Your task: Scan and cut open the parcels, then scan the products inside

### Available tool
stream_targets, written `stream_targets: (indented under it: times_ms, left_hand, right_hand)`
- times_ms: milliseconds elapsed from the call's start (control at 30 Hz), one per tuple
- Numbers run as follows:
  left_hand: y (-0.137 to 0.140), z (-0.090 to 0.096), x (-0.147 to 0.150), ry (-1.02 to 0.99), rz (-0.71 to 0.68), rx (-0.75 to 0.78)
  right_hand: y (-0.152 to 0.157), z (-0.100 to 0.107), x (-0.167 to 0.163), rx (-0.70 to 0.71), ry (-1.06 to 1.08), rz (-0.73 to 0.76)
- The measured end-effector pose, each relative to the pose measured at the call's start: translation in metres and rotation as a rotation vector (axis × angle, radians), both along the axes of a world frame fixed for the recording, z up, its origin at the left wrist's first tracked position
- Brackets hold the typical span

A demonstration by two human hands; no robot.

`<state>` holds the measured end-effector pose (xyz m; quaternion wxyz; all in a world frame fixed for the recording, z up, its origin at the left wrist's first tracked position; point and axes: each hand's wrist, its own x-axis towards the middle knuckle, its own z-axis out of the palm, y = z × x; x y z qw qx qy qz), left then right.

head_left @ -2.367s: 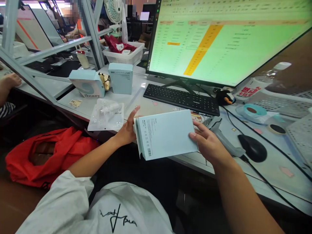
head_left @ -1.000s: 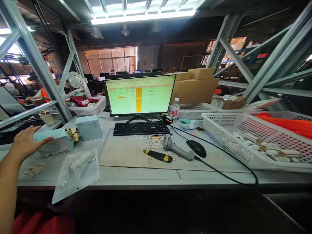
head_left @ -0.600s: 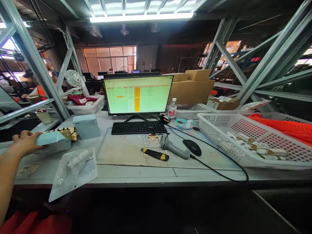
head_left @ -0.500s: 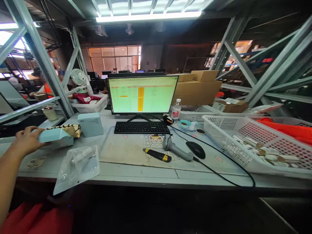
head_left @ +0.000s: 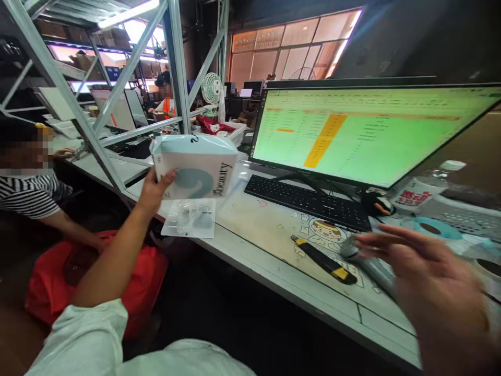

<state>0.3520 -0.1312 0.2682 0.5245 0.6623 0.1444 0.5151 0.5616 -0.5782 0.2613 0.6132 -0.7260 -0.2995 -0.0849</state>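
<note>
Raised above the desk's left part, a light blue and white box (head_left: 198, 169) with the word "beauty" on its side is gripped by my left hand (head_left: 158, 190). My right hand (head_left: 434, 282), smeared by motion, is over the grey barcode scanner (head_left: 373, 271) with its fingers stretched out; I see no grip on the scanner. To the left of the scanner, a black and yellow utility knife (head_left: 324, 261) lies on the desk mat (head_left: 250, 224). Below the box rests a clear and white plastic packet (head_left: 190, 219).
A monitor (head_left: 364, 136) and black keyboard (head_left: 301, 201) stand behind the mat. At the right are a bottle (head_left: 422, 188) and a blue tape roll (head_left: 434, 228). Another person (head_left: 29, 193) sits at the left, one arm reaching to a red bag (head_left: 136, 277). Metal shelf posts (head_left: 178, 62) rise behind.
The view has turned left and moved closer. My left hand has lifted the box off the desk and tilted its printed side toward me. My right hand has come into view over the scanner.
</note>
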Motion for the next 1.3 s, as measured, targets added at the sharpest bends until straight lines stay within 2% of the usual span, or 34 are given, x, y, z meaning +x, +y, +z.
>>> stream_targets:
  times_ms: [33, 67, 100, 167, 233, 267, 300, 367, 433, 533, 667, 833, 967, 1067, 1167, 1233, 1300]
  left_hand:
    - [-0.021, -0.011, 0.009, -0.022, -0.058, -0.02]
    - [-0.042, -0.021, 0.018, -0.037, -0.087, 0.035]
    - [-0.06, -0.031, 0.024, -0.056, -0.102, 0.169]
    - [-0.086, -0.043, 0.033, -0.111, -0.132, 0.553]
    - [-0.096, -0.046, 0.039, -0.161, -0.183, 0.923]
    - [-0.095, -0.045, 0.042, -0.17, -0.205, 1.054]
    - [-0.091, -0.043, 0.047, -0.159, -0.222, 1.144]
    - [-0.079, -0.041, 0.059, -0.118, -0.226, 1.218]
    - [-0.068, -0.04, 0.071, -0.063, -0.227, 1.203]
    - [-0.063, -0.039, 0.082, 0.019, -0.279, 1.078]
    - [-0.072, -0.037, 0.086, 0.11, -0.371, 0.827]
    - [-0.082, -0.03, 0.084, 0.168, -0.367, 0.444]
    - [-0.091, -0.017, 0.082, 0.216, -0.427, 0.265]
    - [-0.098, -0.008, 0.08, 0.222, -0.478, 0.207]
    - [-0.102, -0.009, 0.082, 0.238, -0.547, 0.285]
    - [-0.103, -0.017, 0.085, 0.207, -0.524, 0.312]
    - [-0.108, -0.033, 0.088, 0.14, -0.428, 0.221]
  right_hand:
    - [0.012, -0.002, -0.003, -0.004, 0.055, 0.083]
    - [0.024, -0.005, -0.005, -0.014, 0.123, 0.197]
    - [0.035, -0.008, -0.008, -0.026, 0.206, 0.323]
    - [0.05, -0.014, -0.012, -0.048, 0.4, 0.546]
    - [0.053, -0.02, -0.016, -0.043, 0.608, 0.669]
    - [0.052, -0.023, -0.02, -0.023, 0.687, 0.686]
    - [0.048, -0.027, -0.023, 0.008, 0.739, 0.682]
    - [0.041, -0.033, -0.032, 0.085, 0.778, 0.663]
    - [0.035, -0.04, -0.043, 0.117, 0.773, 0.677]
    - [0.032, -0.053, -0.056, 0.082, 0.752, 0.734]
    - [0.032, -0.065, -0.067, 0.04, 0.731, 0.794]
    - [0.024, -0.065, -0.067, -0.02, 0.738, 0.781]
    - [0.018, -0.067, -0.062, -0.039, 0.756, 0.751]
    - [0.018, -0.069, -0.058, -0.031, 0.755, 0.71]
    - [0.02, -0.07, -0.058, -0.042, 0.773, 0.68]
    - [0.022, -0.069, -0.059, -0.049, 0.8, 0.637]
    - [0.024, -0.07, -0.061, -0.006, 0.827, 0.565]
